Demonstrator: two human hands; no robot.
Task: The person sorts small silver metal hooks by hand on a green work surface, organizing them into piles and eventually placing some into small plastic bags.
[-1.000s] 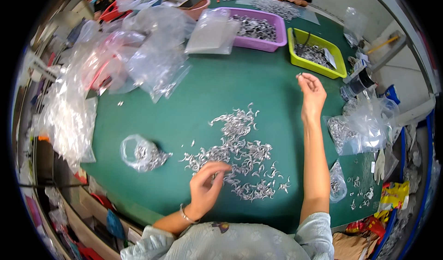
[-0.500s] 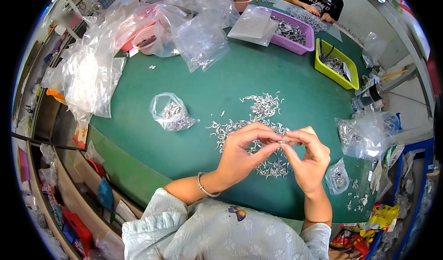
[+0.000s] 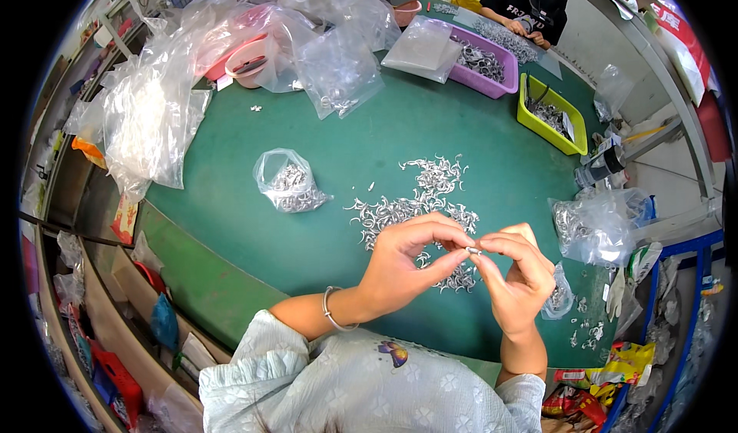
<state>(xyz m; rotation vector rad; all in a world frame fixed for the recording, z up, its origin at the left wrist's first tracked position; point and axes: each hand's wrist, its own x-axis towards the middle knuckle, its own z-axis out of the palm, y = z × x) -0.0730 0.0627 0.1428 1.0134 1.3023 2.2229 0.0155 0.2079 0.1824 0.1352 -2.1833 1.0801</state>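
Observation:
Between the fingertips of both my hands is a small silvery metal piece point(image 3: 473, 251). My left hand point(image 3: 411, 262) pinches it from the left, thumb and forefinger closed; my right hand point(image 3: 516, 279) pinches it from the right. The fingertips partly cover the piece, so its full shape is hidden. Beneath and beyond my hands lies a loose pile of small curved silvery metal pieces point(image 3: 415, 208) on the green tabletop point(image 3: 350, 144). Left of the pile stands an open clear plastic bag point(image 3: 292, 189) with similar pieces in it.
Clear plastic bags point(image 3: 154, 125) heap at the far left beside a pink bowl point(image 3: 247, 62). A purple tray point(image 3: 492, 88) and a lime-green tray point(image 3: 550, 131) hold metal parts at the far right. Filled bags point(image 3: 603, 225) lie right. Across the table another person point(image 3: 523, 6) handles parts.
Both hands have come slightly nearer to me, still pinching the small metal piece. The view has shifted a little.

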